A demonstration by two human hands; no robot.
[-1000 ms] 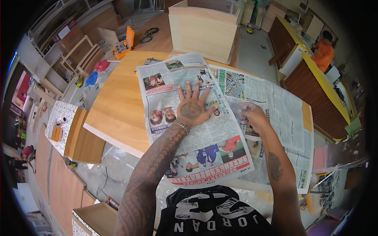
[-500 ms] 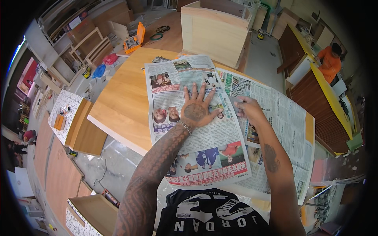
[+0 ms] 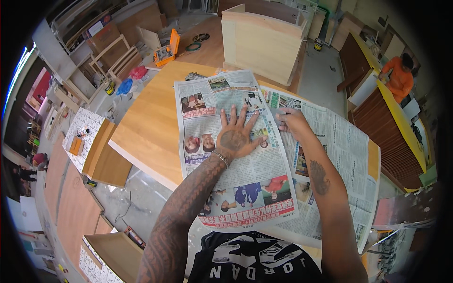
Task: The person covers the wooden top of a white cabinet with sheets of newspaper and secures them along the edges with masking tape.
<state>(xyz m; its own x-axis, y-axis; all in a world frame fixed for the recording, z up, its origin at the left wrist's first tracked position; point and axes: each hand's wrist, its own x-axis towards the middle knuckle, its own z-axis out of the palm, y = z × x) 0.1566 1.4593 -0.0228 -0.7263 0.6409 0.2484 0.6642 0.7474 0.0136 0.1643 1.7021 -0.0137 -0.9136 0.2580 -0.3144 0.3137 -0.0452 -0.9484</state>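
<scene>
My left hand (image 3: 235,137) lies flat with fingers spread on a printed newspaper sheet (image 3: 222,166), pressing it against the wooden tabletop (image 3: 150,123). Beside the sheet's right edge is my right hand (image 3: 293,122), its thumb and fingers pinched together. Whatever is between those fingers is too small or hidden to make out. A second newspaper spread (image 3: 347,155) lies under the first and reaches out to the right, covering that side of the board. The near end of the top sheet hangs close to my black shirt.
A pale plywood cabinet (image 3: 262,45) stands beyond the table. An open orange tool case (image 3: 168,51) sits on the floor at the far left. A white-patterned wooden box (image 3: 89,137) is on the left. At right, a person in orange (image 3: 398,78) is by a yellow-topped counter (image 3: 401,120).
My right hand has moved slightly away from me along the top sheet's right edge. My left hand stays flat on the paper. The whole view has shifted a little.
</scene>
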